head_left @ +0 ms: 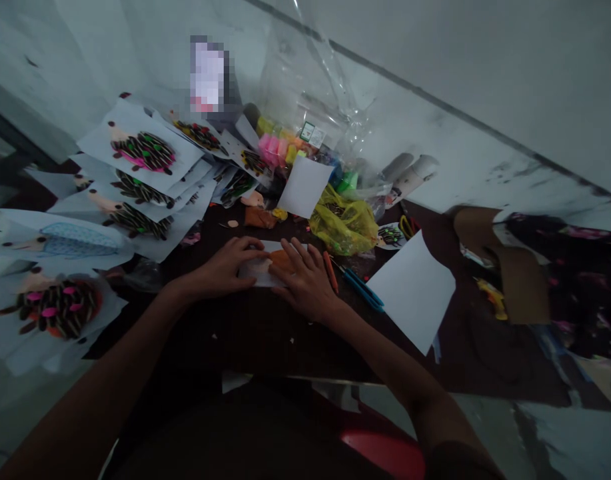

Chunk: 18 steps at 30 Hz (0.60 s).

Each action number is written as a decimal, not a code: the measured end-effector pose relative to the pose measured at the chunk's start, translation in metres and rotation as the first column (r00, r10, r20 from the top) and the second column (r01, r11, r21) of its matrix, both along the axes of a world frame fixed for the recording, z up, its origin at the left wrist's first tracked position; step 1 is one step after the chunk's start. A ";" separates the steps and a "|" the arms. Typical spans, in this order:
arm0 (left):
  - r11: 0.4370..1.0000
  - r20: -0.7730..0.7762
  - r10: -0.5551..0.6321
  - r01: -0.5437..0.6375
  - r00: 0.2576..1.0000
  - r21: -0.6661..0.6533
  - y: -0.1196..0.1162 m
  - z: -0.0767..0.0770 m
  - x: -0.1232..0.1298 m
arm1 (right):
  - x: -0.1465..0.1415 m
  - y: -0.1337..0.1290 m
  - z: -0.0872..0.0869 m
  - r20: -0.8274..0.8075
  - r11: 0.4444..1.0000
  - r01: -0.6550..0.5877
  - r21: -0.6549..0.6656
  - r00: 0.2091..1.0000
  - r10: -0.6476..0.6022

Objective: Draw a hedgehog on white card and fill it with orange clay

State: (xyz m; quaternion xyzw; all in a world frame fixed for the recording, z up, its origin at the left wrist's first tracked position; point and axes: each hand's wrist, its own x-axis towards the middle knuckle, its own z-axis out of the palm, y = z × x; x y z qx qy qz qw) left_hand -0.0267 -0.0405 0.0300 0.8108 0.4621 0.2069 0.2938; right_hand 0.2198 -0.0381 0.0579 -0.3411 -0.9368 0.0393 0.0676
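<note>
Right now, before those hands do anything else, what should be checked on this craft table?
1. Left hand on the white paper slip: ok, resting flat on it.
2. Right hand on the same slip: ok, pressing beside the left hand.
3. Orange clay on the slip: ok, lying between the hands.
4. Clay stuck to the paper: cannot tell, the fingers cover much of it.
5. Blue-handled scissors: ok, lying apart from the hands.
6. Orange stick beside the right hand: cannot tell whether it touches the hand.
</note>
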 end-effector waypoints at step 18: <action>1.000 -0.001 -0.003 0.003 1.000 -0.002 0.000 0.000 0.000 | 0.002 -0.002 -0.003 0.019 0.998 -0.051 0.029 0.999 0.050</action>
